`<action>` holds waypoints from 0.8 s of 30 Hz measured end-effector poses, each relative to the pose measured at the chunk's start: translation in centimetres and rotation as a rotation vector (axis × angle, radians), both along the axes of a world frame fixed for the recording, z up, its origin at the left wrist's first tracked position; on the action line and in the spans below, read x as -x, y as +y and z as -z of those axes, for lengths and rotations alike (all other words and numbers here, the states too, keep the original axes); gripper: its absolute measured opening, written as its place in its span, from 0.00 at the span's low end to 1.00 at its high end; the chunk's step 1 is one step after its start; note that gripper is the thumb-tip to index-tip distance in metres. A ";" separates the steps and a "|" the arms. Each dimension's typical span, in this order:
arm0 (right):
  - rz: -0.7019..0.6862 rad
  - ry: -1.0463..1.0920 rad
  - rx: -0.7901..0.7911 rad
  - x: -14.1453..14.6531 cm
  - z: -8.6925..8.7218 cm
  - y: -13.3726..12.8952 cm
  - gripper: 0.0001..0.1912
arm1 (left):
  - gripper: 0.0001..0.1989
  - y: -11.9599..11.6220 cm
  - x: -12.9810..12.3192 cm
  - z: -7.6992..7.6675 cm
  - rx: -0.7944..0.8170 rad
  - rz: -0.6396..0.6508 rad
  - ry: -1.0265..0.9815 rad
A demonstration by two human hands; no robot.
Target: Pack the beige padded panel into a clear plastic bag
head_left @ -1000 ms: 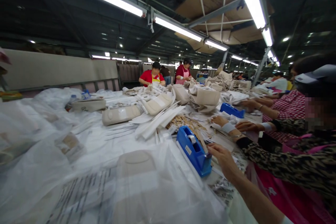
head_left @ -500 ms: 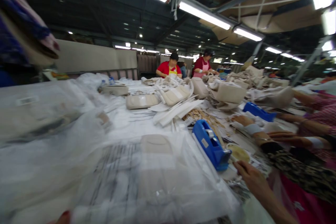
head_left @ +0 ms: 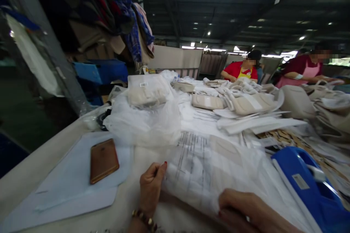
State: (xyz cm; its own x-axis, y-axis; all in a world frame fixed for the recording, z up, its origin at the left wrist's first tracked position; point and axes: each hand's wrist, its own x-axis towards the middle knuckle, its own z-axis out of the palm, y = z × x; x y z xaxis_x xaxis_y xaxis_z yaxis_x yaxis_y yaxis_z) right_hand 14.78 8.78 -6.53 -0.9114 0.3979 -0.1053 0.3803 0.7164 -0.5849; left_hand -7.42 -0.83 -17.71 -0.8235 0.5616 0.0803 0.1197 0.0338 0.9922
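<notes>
A clear plastic bag (head_left: 191,167) with dark printed lines lies in front of me, and a beige item (head_left: 225,153) shows through it. My left hand (head_left: 153,182), with a beaded bracelet at the wrist, pinches the bag's left edge between thumb and finger. At the near edge, my right hand (head_left: 243,207) has its fingers curled onto the plastic; the fingertips are partly hidden. To the right of that hand stands a blue tape dispenser (head_left: 306,185).
A brown phone (head_left: 104,161) rests on white paper (head_left: 68,174) to the left. Behind are a packed bag with a barcode (head_left: 147,91) and several beige handbags (head_left: 207,101). Two people (head_left: 240,71) work across the table. A metal post (head_left: 57,43) rises on the left.
The view has swung left, bringing the phone and post into sight. My right hand has left the tape dispenser's side for the plastic bag. More of my left hand now shows.
</notes>
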 end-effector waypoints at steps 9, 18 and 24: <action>-0.002 -0.163 -0.310 12.3 1.8 1.0 0.08 | 0.19 -0.1 0.1 -0.1 0.013 0.022 -0.008; 0.429 -0.140 -0.358 8.3 2.5 7.8 0.14 | 0.20 0.0 1.2 0.2 0.061 -0.110 -0.010; 0.552 -0.038 -0.374 2.7 4.7 14.1 0.19 | 0.24 -3.4 -1.3 1.8 -0.027 -0.429 -0.129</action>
